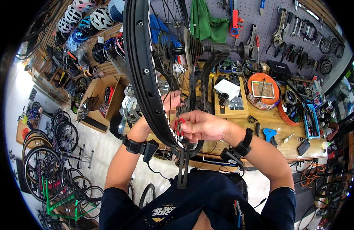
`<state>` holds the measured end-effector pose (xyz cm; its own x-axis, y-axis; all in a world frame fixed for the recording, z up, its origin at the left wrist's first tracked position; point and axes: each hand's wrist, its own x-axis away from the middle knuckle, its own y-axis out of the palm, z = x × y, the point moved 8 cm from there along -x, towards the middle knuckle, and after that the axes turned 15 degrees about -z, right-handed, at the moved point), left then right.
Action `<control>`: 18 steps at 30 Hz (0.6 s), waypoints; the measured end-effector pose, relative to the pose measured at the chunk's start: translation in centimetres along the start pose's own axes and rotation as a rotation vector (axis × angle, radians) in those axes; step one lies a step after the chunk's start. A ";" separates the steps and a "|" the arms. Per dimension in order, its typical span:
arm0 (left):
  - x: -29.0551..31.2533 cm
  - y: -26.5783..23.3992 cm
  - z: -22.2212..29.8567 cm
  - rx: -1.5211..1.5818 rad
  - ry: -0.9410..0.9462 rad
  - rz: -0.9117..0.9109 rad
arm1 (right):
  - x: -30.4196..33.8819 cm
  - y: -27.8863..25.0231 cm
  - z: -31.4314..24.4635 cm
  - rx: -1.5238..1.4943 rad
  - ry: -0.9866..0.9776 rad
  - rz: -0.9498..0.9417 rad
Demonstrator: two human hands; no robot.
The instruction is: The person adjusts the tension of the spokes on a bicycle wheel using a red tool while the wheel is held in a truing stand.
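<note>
A bare bicycle wheel with a black rim (146, 76) stands upright in a dark truing stand (212, 67). Its spokes and hub lie to the right of the rim. My right hand (203, 125) is closed around a small red spoke wrench (180, 126) at the spokes, near the rim's lower end. My left hand (171, 101) reaches from behind the rim, its fingers stretched out among the spokes; the rim covers part of it. Just below my right hand, the stand's slotted metal bar (182, 170) points toward my chest.
A wooden workbench (242, 142) holds a cardboard box (231, 111), an orange round container (262, 90), a blue tray (311, 120) and a blue tool (269, 134). Tools hang on the pegboard (246, 11) behind. Helmets (101, 18) and parked bicycles (61, 199) are at left.
</note>
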<state>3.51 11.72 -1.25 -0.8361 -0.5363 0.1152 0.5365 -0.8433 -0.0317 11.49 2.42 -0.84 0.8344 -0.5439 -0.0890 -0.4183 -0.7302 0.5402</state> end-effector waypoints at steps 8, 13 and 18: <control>-3.7 -6.2 -3.2 -0.174 0.204 0.080 | -0.6 -0.5 -1.8 0.625 -0.013 0.360; -7.8 -8.0 -4.4 0.094 0.279 -0.012 | -0.8 0.0 -1.8 0.667 0.017 0.359; -10.4 -7.1 -3.4 -0.535 0.326 0.021 | -0.5 -0.8 -1.7 0.679 -0.008 0.384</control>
<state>8.01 23.18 -5.56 -0.8630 -0.4651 -0.1974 0.4926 -0.6877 -0.5333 11.97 3.97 0.20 0.5851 -0.8109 -0.0068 -0.8076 -0.5819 -0.0960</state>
